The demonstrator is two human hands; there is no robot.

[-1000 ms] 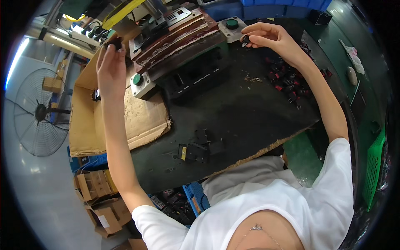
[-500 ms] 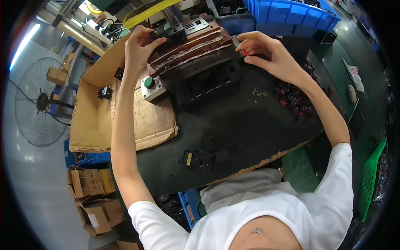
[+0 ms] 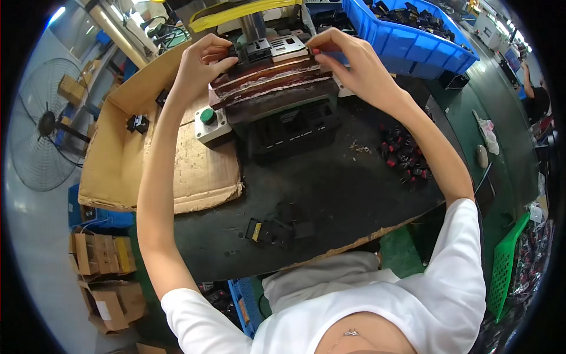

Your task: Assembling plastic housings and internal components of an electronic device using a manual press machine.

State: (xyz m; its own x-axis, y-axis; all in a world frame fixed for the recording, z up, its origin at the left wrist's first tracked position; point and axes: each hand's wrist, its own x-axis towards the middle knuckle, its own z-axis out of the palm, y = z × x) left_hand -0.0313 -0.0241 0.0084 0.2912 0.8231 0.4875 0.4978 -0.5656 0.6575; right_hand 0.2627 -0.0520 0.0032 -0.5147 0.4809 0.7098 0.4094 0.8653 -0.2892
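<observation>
Behind the right hand (image 3: 354, 65), a blue bin (image 3: 413, 44) holds black parts (image 3: 407, 12).

open brown cardboard box (image 3: 118, 153) lying flat on bench left, torn corrugated flap (image 3: 203, 171) toward centre, stack of small brown cartons (image 3: 100, 255) on floor lower left, another carton with white label (image 3: 109, 304) below it, yellow tag on black part (image 3: 255, 231) mid-bench

1 head-worn fisheye view looks steeply down, close over the black workbench (image 3: 330, 194).
</observation>
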